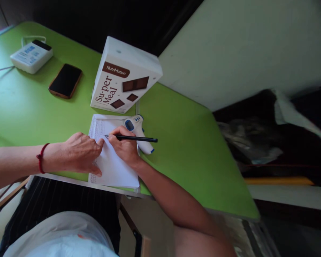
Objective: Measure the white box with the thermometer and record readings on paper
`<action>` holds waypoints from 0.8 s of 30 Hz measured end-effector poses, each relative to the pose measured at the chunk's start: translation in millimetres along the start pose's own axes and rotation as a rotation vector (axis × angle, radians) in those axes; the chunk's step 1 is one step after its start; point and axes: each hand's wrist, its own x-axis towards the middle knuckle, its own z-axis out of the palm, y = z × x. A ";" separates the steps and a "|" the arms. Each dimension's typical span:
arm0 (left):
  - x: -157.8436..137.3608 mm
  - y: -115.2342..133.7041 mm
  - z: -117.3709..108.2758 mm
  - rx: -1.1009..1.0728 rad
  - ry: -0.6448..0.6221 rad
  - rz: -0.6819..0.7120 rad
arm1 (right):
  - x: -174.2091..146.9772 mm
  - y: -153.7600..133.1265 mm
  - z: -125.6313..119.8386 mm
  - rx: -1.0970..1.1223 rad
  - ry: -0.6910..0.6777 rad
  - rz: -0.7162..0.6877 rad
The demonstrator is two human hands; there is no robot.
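The notepad [111, 167] lies at the near edge of the green table [182, 142], slightly over it. The left hand [79, 152] rests flat on the page, fingers loosely spread, gripping nothing. The right hand [125, 148] is closed around a black pen [132, 138], its tip on the paper. A white thermometer [139, 132] lies just beside the pad, below the NutriMotion box [124, 76]. A phone [65, 81] lies toward the far left corner.
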 end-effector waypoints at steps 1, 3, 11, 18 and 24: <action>0.1 -0.1 0.6 -0.004 0.006 -0.002 | 0.0 0.0 0.3 -0.004 0.013 0.006; 0.5 -0.3 1.5 -0.007 0.008 -0.002 | 0.1 -0.1 0.9 -0.007 0.036 0.022; 0.6 0.2 -0.4 0.003 -0.023 0.003 | 0.9 -2.2 1.8 0.048 0.019 -0.002; 0.0 0.9 -1.9 0.001 -0.029 0.001 | 1.2 -3.4 1.7 0.039 0.023 0.029; 0.9 -0.3 0.8 -0.014 -0.013 0.003 | 0.8 0.0 4.0 0.029 0.053 0.019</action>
